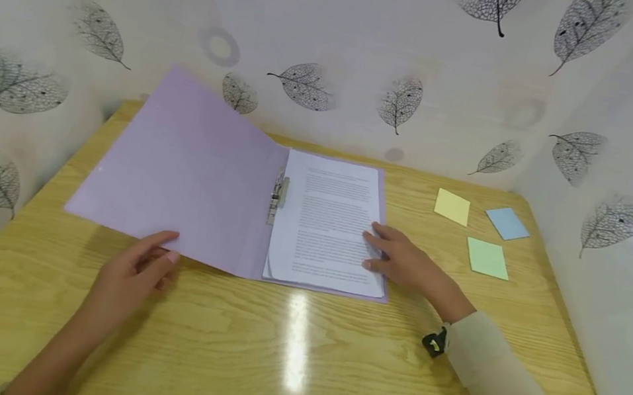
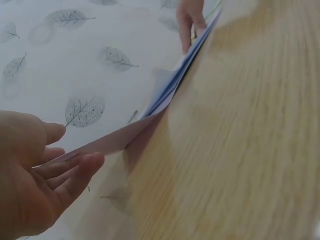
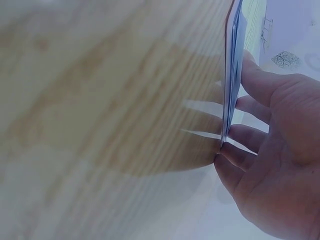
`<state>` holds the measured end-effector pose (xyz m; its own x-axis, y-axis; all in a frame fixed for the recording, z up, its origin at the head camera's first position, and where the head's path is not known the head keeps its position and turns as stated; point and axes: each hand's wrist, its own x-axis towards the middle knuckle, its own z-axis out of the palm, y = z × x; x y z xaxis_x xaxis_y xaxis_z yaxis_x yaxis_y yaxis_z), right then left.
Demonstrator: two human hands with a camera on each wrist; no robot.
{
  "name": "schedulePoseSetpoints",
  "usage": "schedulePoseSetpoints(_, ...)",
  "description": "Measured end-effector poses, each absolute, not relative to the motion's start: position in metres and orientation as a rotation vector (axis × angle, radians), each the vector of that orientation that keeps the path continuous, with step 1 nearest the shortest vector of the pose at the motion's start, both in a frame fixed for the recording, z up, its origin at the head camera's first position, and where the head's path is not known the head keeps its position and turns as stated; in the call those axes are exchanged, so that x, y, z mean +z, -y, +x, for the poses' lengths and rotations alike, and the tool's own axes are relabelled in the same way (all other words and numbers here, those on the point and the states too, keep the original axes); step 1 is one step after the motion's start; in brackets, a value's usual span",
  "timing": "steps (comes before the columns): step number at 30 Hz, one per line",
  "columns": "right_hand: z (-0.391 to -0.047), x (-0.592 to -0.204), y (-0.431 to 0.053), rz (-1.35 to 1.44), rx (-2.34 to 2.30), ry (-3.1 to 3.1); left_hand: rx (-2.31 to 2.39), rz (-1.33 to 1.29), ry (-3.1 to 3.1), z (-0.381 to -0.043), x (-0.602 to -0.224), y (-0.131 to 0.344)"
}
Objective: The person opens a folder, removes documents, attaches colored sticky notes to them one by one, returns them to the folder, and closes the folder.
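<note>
Folder (image 1: 253, 242): purple, opened out on the wood-grain table (image 1: 200, 349), midway between the two hands. Its cover (image 1: 171, 158) is turned to the left and tilted, the outer part raised off the surface. Paper (image 1: 325, 225) — a printed stack — lies flat on the right half, its lower left corner slightly curled and a narrow purple margin showing along the right side. Clip (image 1: 276, 199): metal, mounted at the left edge of the paper, beside the spine. Left hand (image 1: 135, 270): positioned at the lower edge of the cover, fingers loosely bent, the index fingertip overlapping the cover in the head view; whether the digits pinch the edge cannot be determined. Right hand (image 1: 405, 256): fingers spread and lightly bent at the right edge of the paper and folder, fingertips touching, unclenched — a resting contact rather than a grasp. Sleeve (image 1: 503, 375): light-coloured, covering the right forearm; a black device (image 1: 434, 342) sits at its cuff. Three square notes lie apart from one another to the right of the folder: yellow note (image 1: 452, 207) nearest the folder, blue note (image 1: 507, 223) farthest right, green note (image 1: 487, 258) below them. Cloth (image 1: 361, 36) with leaf prints stands behind the table and along both sides.
</note>
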<state>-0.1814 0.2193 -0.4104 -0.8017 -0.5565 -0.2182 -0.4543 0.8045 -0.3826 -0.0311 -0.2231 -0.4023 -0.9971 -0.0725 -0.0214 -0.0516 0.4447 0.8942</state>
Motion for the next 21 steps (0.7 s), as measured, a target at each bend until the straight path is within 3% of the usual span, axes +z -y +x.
schedulePoseSetpoints(9, -0.182, -0.408, -0.218, -0.794, -0.427, -2.676, -1.514, 0.070, 2.706, -0.052, -0.405, 0.207)
schedulePoseSetpoints(21, -0.195, -0.411, -0.205, -0.703, -0.495, -2.701, -1.440, 0.112, 2.685, -0.057, -0.406, 0.198)
